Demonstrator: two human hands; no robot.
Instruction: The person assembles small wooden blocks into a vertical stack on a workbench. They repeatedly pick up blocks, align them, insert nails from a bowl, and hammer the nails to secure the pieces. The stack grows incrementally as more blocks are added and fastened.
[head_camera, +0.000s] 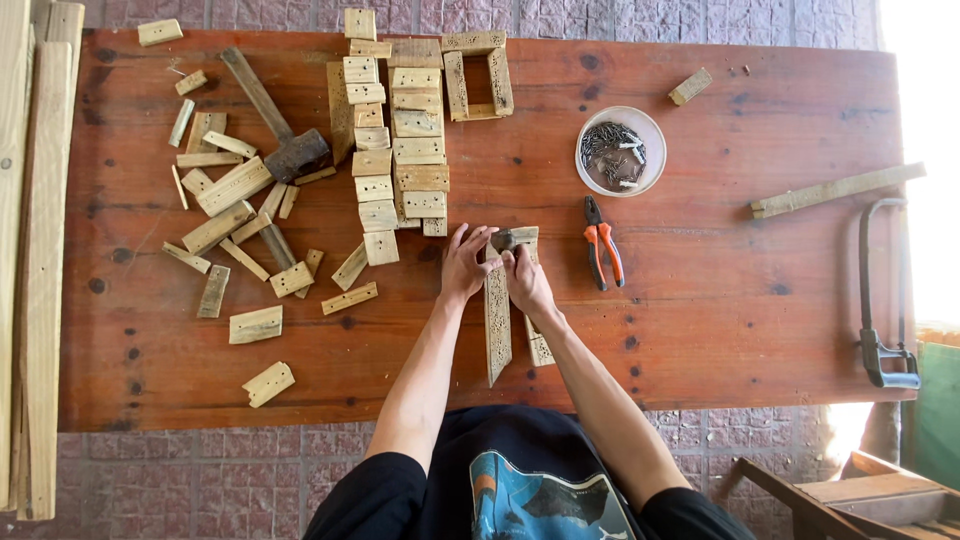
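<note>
My left hand (464, 264) and my right hand (524, 278) meet over the far ends of two long wooden strips (497, 335) lying side by side on the red-brown table (700, 320). A short wood piece (522, 235) crosses the strips' far ends. My right hand grips a small dark hammer head (503, 240) there. My left hand's fingers press on the wood beside it; anything between its fingertips is too small to tell.
Orange-handled pliers (602, 252) lie just right of my hands, with a white bowl of nails (620, 151) beyond. Stacked wood blocks (395, 140), a heavy mallet (280, 125) and scattered offcuts (235, 230) fill the left. A hacksaw (880, 300) lies at the right edge.
</note>
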